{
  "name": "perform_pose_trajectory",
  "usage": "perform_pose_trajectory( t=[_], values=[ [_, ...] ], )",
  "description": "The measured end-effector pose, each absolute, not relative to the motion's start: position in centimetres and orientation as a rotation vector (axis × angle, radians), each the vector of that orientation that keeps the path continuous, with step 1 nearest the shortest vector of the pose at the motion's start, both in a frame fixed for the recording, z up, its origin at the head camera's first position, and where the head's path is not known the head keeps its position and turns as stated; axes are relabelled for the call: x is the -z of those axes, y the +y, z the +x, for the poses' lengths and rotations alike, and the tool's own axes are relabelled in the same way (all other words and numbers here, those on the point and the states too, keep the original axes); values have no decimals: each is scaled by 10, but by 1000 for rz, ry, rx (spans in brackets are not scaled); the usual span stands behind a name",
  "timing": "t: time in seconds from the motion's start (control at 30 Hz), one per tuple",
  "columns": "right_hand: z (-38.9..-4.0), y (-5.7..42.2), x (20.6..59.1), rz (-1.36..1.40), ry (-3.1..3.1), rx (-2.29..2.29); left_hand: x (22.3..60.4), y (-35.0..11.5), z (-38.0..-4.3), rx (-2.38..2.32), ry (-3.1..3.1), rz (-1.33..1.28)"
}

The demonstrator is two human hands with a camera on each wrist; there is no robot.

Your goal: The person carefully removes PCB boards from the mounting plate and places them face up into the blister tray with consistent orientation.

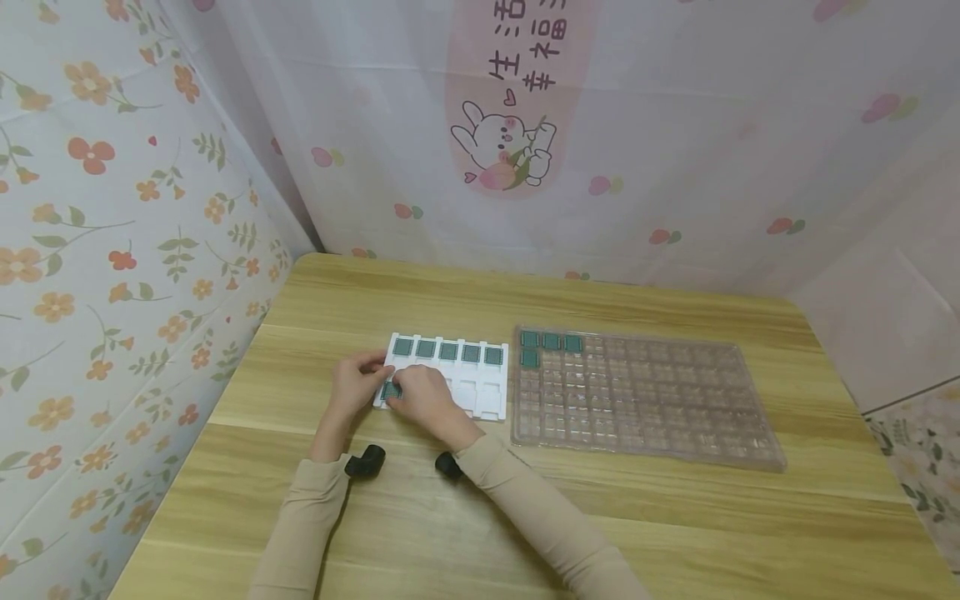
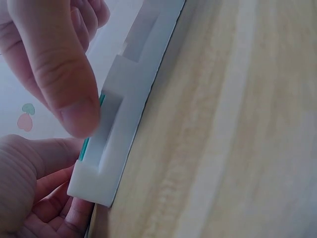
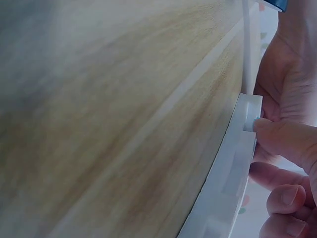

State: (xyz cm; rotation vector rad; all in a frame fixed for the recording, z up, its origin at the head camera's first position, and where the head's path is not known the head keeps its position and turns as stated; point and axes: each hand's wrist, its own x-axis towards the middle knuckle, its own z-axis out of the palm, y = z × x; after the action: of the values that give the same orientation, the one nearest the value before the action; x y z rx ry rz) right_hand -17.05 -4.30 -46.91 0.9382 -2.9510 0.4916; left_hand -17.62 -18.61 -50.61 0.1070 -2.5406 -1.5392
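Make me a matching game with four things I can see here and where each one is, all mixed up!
Things:
1. Left hand
2. Right hand
3. Clear plastic tray
4. Cartoon rabbit

Places:
A. On the table, to the right of the white tray
B. On the hanging cloth behind the table
C. At the left edge of the white tray
D. Reaching over the white tray's near row, fingers at a green chip

Right pairs: 1-C, 2-D, 3-A, 4-B
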Motion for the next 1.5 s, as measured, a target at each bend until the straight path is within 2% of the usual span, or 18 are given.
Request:
perform_pose_trajectory(
  t=[1.03,1.37,1.5],
  values=[
    [-174,-45,470,926,-2963,-538,504,-184,-175,1548,-2569,136],
    [-172,-42,465,918,-2967,-538,507,-187,-173,1618,-2416,-5],
    [-172,-40,464,917,-2966,-565,507,-187,-174,1597,-2447,30]
  ],
)
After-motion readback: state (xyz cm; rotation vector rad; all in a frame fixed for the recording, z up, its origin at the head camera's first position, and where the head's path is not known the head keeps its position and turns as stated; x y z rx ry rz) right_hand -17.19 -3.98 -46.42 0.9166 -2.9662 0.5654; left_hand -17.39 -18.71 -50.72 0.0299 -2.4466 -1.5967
